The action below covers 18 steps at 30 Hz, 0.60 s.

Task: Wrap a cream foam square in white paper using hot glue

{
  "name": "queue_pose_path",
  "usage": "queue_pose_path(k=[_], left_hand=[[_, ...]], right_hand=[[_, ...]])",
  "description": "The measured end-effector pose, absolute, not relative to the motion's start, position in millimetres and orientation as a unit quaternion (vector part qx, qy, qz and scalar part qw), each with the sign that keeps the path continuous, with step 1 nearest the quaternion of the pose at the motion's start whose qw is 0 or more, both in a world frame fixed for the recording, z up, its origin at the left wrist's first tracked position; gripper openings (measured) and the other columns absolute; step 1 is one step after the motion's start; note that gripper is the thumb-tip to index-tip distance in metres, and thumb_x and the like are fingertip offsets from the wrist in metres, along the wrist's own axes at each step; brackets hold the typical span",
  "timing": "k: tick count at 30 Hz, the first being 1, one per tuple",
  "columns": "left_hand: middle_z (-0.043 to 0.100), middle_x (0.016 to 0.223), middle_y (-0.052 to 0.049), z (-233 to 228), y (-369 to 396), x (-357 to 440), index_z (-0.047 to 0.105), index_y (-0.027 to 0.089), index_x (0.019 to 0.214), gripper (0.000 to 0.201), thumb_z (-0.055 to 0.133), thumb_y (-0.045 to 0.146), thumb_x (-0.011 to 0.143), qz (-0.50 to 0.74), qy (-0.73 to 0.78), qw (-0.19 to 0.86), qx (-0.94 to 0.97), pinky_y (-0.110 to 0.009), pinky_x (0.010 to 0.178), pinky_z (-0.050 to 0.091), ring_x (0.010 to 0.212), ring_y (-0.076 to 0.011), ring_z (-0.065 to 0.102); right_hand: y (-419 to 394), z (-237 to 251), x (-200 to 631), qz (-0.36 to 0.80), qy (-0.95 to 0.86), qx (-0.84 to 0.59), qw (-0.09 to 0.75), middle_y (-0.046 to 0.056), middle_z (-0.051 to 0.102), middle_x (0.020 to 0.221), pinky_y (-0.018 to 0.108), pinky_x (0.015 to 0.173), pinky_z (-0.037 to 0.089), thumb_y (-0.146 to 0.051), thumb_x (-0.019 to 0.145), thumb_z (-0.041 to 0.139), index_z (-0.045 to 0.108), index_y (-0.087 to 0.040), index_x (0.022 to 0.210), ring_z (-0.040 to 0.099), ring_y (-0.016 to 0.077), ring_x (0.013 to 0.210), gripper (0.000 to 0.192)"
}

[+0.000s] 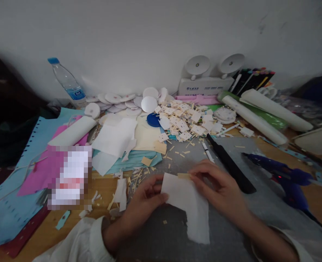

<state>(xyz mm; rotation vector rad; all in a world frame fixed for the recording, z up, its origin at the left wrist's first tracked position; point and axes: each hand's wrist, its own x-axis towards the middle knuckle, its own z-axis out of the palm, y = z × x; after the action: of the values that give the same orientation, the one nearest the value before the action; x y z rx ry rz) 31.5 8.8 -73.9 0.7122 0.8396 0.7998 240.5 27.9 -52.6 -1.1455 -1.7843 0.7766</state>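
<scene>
Head view looks down on a pretty messy craft table (68,225). Both hands sit close together on a white sheet of paper (188,203) that lies flat on a grey cutting mat (172,233), right in front of the person. The left hand (146,198) presses the sheet's left edge with curled fingers, thumb tip resting on the paper. The right hand (221,185) pinches a small tan strip (183,175) against the sheet's top edge, so it's clamped on that little piece while the left just holds the sheet down.

Just beyond the right hand lies a long black tool (230,165) at a slant, with a white pen (208,152) beside it. A blue glue gun (283,180) rests further right on the mat. Farther back there's a heap of small cream cut squares (185,120), a blue lid (153,120), a stack of white round discs (117,100), and a water bottle (68,83) near the wall. White paper rolls (259,122) lie to the right, and pink and light blue sheets (11,171) cover the left side.
</scene>
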Motion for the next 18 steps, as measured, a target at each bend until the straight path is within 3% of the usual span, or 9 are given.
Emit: queue_pose_path(k=[7, 12, 18], left_hand=[[0.069, 0.091, -0.005, -73.5, 10.2, 31.4, 0.066, 0.019, 0.104, 0.038, 0.07, 0.014, 0.066, 0.384, 0.352, 0.808, 0.275, -0.024, 0.07, 0.048, 0.082, -0.0166, 0.063], [0.069, 0.095, -0.006, -76.1, 10.3, 31.7, 0.068, 0.019, 0.102, 0.041, 0.069, 0.01, 0.062, 0.392, 0.358, 0.811, 0.244, -0.025, 0.071, 0.049, 0.081, -0.017, 0.062], [0.068, 0.101, -0.005, -76.7, 8.2, 32.1, 0.069, 0.021, 0.103, 0.036, 0.073, 0.017, 0.068, 0.401, 0.381, 0.788, 0.27, -0.027, 0.075, 0.049, 0.09, -0.0191, 0.061]], right_hand=[[22.3, -65.7, 241.2, 0.148, -0.859, -0.324, 0.368, 0.003, 0.058, 0.088, 0.028, 0.067, 0.047, -0.017, 0.091, 0.053, 0.064, -0.027, 0.102, 0.055, 0.0145, 0.08, 0.018], [20.4, -73.2, 238.8, 0.135, -0.874, -0.366, 0.29, 0.002, 0.059, 0.077, 0.03, 0.064, 0.044, -0.025, 0.092, 0.053, 0.067, -0.025, 0.089, 0.053, 0.0152, 0.071, 0.015], [23.1, -74.7, 241.6, 0.091, -0.912, -0.283, 0.283, 0.005, 0.06, 0.093, 0.032, 0.075, 0.046, -0.017, 0.09, 0.053, 0.06, -0.023, 0.113, 0.053, 0.0171, 0.085, 0.025]])
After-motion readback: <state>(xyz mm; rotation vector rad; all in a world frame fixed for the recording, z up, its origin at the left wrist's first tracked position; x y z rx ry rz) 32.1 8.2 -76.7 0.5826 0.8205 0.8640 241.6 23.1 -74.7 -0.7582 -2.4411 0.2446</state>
